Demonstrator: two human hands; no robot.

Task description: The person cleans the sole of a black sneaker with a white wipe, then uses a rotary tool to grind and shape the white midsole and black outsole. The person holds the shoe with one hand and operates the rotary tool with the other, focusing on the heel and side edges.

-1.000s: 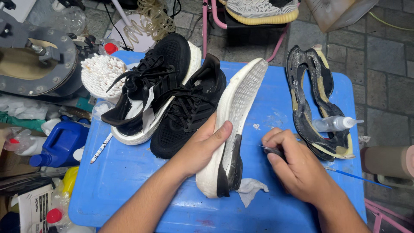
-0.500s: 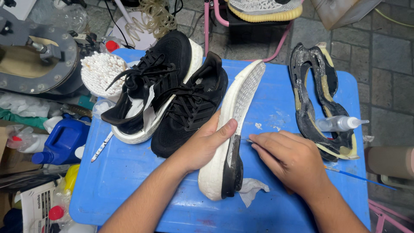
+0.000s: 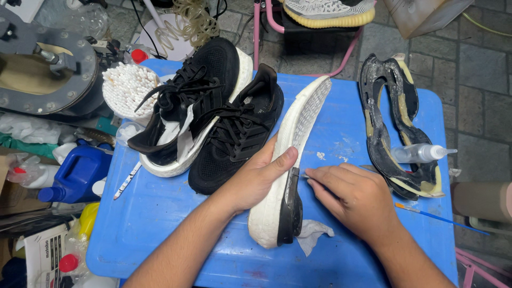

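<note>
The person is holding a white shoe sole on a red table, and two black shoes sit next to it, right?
Not quite. The table is blue, not red, as the head view shows. The rest holds: the left hand holds the white shoe sole, and the two black shoes sit beside it.

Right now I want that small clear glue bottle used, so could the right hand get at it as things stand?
Probably yes. The small clear bottle lies on the black outsoles just beyond the right hand, with bare blue table between and nothing over it. But the hand is pinching a thin tool against the white sole, so it isn't free.
</note>
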